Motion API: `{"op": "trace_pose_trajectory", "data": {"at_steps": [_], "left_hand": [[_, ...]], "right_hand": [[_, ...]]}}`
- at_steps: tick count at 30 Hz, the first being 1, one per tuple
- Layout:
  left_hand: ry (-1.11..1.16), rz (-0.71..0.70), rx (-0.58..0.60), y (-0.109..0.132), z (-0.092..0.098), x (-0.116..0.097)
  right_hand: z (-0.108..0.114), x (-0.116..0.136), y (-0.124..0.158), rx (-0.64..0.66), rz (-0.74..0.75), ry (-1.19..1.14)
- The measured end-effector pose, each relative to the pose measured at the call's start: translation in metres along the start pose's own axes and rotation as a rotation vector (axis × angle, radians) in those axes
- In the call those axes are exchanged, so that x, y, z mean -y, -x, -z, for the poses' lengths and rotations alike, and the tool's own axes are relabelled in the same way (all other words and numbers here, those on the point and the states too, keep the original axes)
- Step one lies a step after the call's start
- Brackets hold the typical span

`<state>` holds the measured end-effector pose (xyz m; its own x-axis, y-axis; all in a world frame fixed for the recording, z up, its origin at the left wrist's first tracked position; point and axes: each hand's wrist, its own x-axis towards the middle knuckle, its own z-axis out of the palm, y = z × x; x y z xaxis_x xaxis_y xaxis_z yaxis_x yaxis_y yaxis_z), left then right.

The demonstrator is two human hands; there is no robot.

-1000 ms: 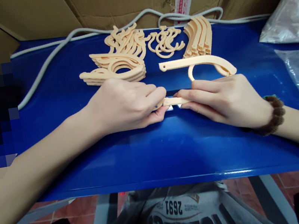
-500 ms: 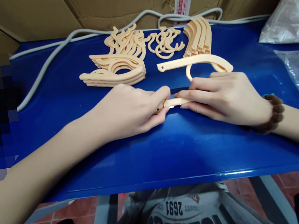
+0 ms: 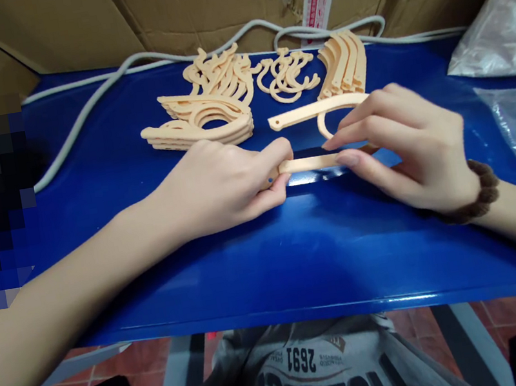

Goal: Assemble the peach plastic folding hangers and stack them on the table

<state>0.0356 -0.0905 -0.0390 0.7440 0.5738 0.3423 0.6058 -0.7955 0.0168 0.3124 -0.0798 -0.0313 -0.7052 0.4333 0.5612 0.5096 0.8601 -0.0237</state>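
My left hand (image 3: 231, 181) is closed, thumb and fingers pinching the end of a beige plastic hanger arm (image 3: 312, 163). That arm stretches to the right, just above the blue table. Over its far end is my right hand (image 3: 407, 146), fingers spread, the thumb tip beside the arm; whether it touches is hard to tell. Behind lies another hanger arm (image 3: 308, 112) with a small round hole at its left end, partly covered by my right fingers. A curved beige piece (image 3: 323, 125) shows beneath it.
Stacked folded hangers (image 3: 202, 133) lie back left, before a heap of curved beige parts (image 3: 220, 75). Loose hooks (image 3: 285, 74) and a row of hanger arms (image 3: 342, 62) are farther back. A white cable (image 3: 93, 111) runs along cardboard (image 3: 208, 5). Clear plastic bags (image 3: 501, 30) are at right.
My right hand has opened and shifted right and up along the arm, baring more of it. My left hand keeps its pinch, nearly in place.
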Motion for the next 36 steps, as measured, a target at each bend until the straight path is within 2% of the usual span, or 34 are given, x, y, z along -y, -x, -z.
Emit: {"op": "trace_pose_trajectory", "data": {"at_steps": [6,13,20,26,36], "left_hand": [[0.016,-0.027,-0.007,0.001,0.0,0.001],[-0.075,-0.144,-0.095,0.002,-0.001,-0.002],[-0.048,-0.204,-0.006,0.002,0.006,-0.009],[-0.025,-0.198,0.063,0.0,0.006,-0.008],[0.06,-0.298,0.095,-0.007,0.007,-0.003]], "right_hand": [[0.001,-0.015,-0.001,-0.091,-0.04,0.154],[-0.005,-0.023,-0.001,0.058,-0.098,0.147],[-0.006,-0.019,-0.003,0.195,-0.236,0.121],[-0.006,-0.02,-0.002,0.201,-0.269,0.116],[-0.01,-0.026,0.001,0.213,-0.317,0.147]]}}
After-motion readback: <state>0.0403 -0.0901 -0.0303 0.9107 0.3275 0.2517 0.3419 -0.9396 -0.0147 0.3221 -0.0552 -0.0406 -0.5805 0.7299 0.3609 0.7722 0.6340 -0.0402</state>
